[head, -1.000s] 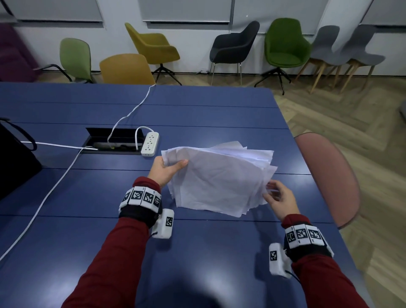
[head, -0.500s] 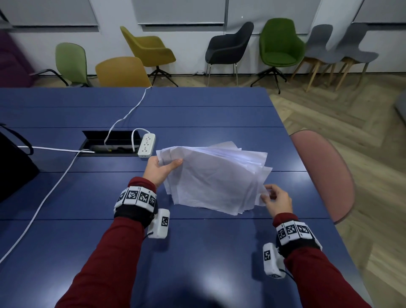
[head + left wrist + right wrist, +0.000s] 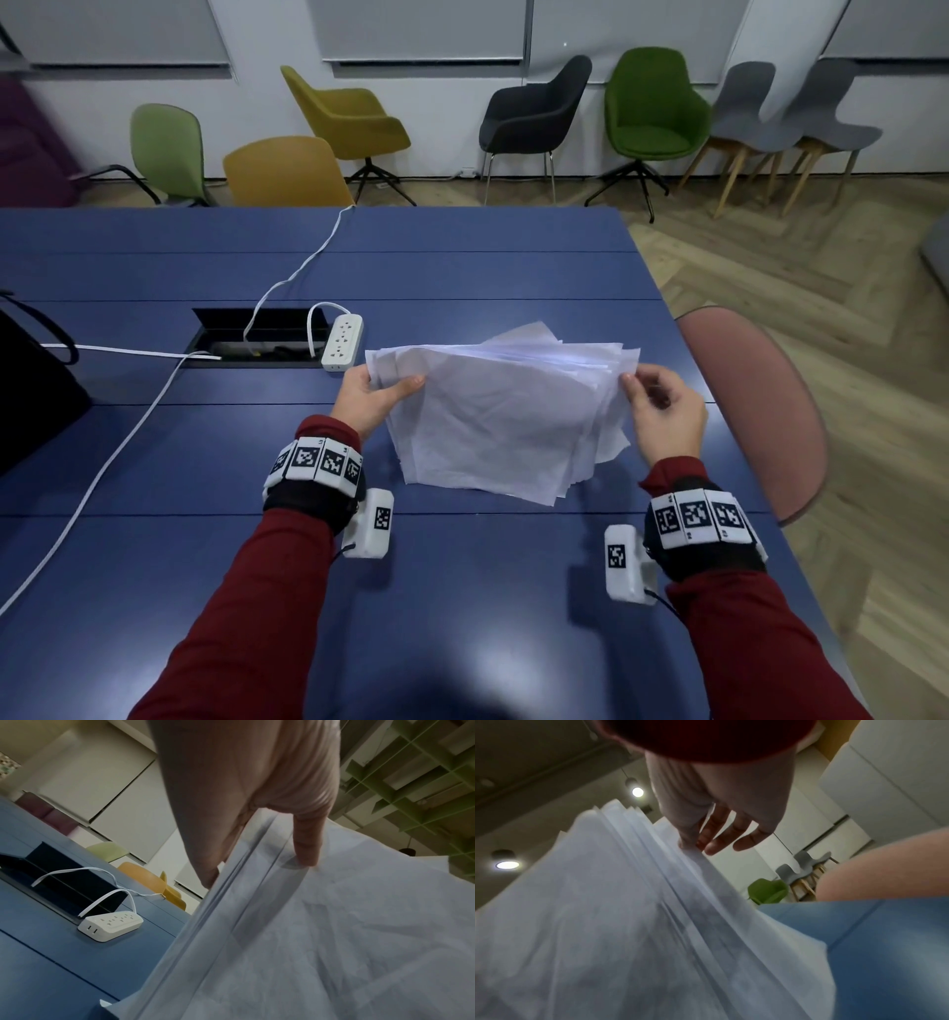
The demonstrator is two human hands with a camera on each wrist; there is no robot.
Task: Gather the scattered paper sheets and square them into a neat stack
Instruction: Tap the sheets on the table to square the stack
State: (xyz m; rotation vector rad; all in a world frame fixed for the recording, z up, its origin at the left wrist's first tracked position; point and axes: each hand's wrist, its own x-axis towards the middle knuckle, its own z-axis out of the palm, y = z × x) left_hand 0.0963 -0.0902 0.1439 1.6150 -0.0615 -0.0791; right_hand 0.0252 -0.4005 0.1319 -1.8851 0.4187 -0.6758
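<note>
Paper stack (image 3: 506, 416) held between both hands above the blue table (image 3: 462, 267), tilted, lower edge hanging toward the person and close over the tabletop; contact with the table cannot be told. Sheets not squared: edges fan out at the far right corner and along the lower right side.

Left hand (image 3: 367, 398): grips the upper left corner of the stack. Thumb lies across the front sheet, fingers go behind the paper. In the left wrist view the thumb (image 3: 307, 843) presses on the top sheet and the fingers wrap the staggered sheet edges from the other side.

Right hand (image 3: 665, 411): pinches the upper right corner of the stack between thumb and forefinger. In the right wrist view the remaining fingers (image 3: 731, 833) are spread loosely, off the paper, just beside the fanned edges.

Beyond the left grip, near it but apart: white power strip (image 3: 343, 343) on the table, cable (image 3: 287, 280) running away over the far table edge. Pink chair (image 3: 755, 411) just right of the right hand, beside the table edge.
</note>
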